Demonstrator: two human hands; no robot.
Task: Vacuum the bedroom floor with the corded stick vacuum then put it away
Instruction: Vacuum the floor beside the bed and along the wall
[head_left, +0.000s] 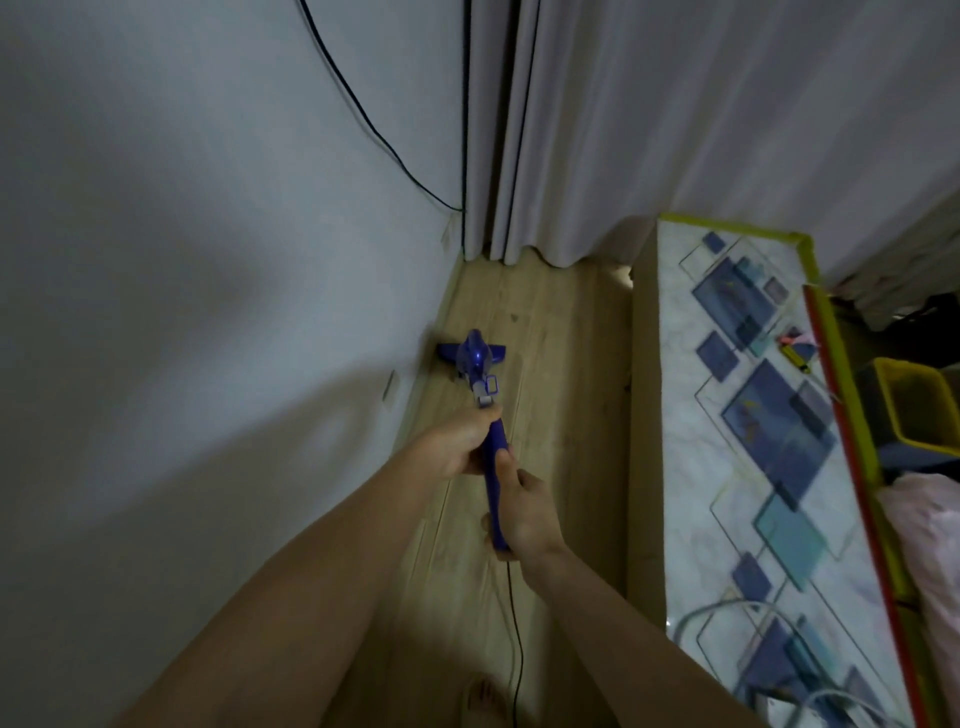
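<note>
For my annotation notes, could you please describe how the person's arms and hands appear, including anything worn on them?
Both forearms are bare, with no sleeves in view. The left hand and right hand wear no gloves, and no rings, watch or bracelet show.

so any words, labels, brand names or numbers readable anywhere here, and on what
None can be read.
Blue corded stick vacuum: a pale patch near its grey collar, too blurred to read; no brand shows.
Marble-patterned tabletop with blue squares: pattern only, no text.
Small yellow object on it: too small to tell.
</note>
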